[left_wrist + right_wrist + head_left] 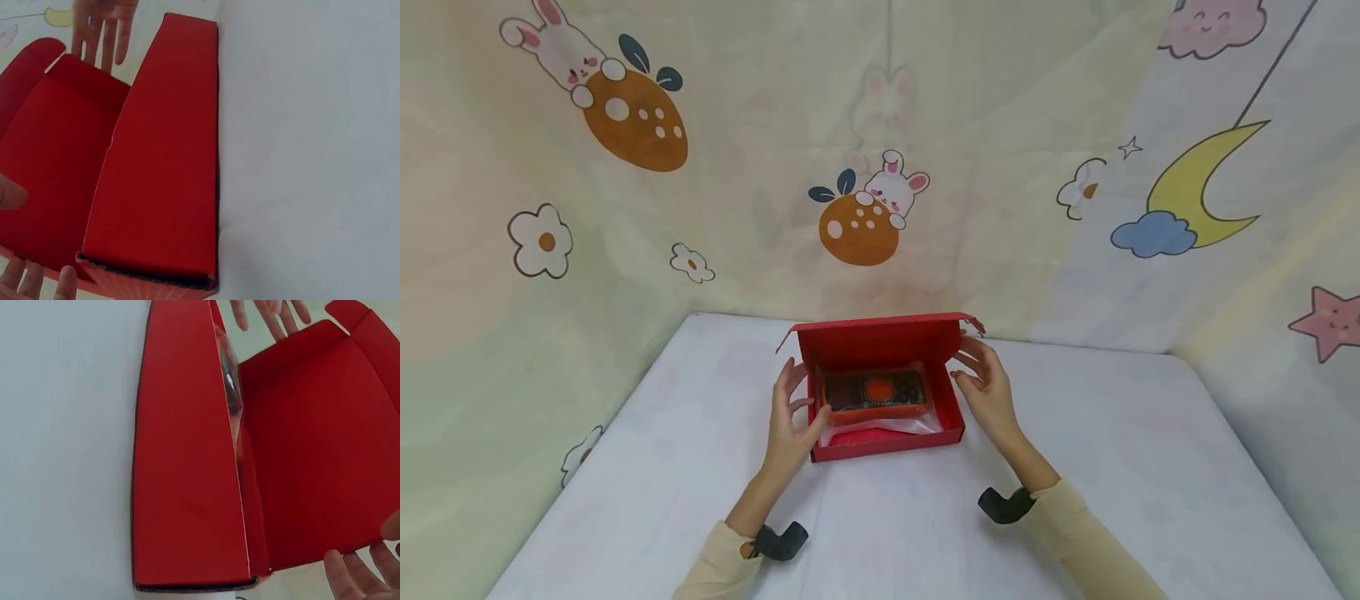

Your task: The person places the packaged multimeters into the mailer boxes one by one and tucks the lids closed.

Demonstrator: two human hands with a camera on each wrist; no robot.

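Observation:
A red cardboard box (887, 450) stands on the table with its lid (880, 340) raised at the back. Inside lies a dark rectangular pack with an orange round mark (880, 389), in clear plastic wrap (887, 427). My left hand (789, 421) is at the box's left side, fingers spread along it and the thumb over the left rim. On the opposite side, my right hand (990, 392) has its fingertips at the lid's right edge, the thumb held apart. The right wrist view shows these fingers (337, 572) right beside the lid.
A white table (1112, 450) surrounds the box. Behind and beside it hangs a pale curtain (985, 167) printed with rabbits, flowers and a moon. A black wrist mount (781, 542) sits on the left wrist, and a similar mount (1006, 506) on the right.

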